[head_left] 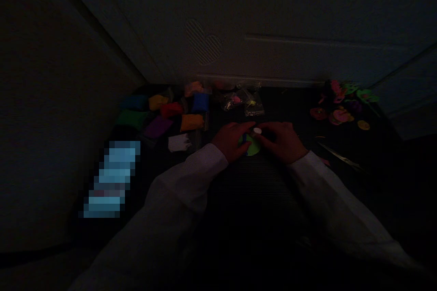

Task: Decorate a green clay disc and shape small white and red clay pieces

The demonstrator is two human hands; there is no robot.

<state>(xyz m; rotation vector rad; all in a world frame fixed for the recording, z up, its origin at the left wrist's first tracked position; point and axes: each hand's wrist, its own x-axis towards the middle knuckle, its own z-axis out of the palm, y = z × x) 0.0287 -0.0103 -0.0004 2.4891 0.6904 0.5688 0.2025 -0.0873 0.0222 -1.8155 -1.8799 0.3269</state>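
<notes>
White piece (257, 131) at the green disc (253, 148), both hands at work

My feed is very dark, but I can make out both hands meeting over the bench (252, 191), about midway between its left and right edges and a little in from the far one. The left hand (233, 142) curls about the left side of the green disc, its thumb beside a blue strip (244, 138); whether that grip pinches the disc or only steadies it, I cannot tell. The right hand (282, 142) has its grip closed, as far as I can see, on the small white piece, at the disc's far right side. I cannot see whether piece and disc touch.

I read the step in hand as fitting the white piece to the disc. To my judgement, the next move calls for a steady left hand and light, even pressure from the right, lest the disc skid.

Coloured packets (191, 122) lie toward the bench's far left corner, with clear bags (254, 105) near the far edge. A lit screen (114, 179), blurred, glows by the left edge. Flower-like pieces (341, 116) cluster near the far right corner; scissors (343, 159) lie right of the right hand.
</notes>
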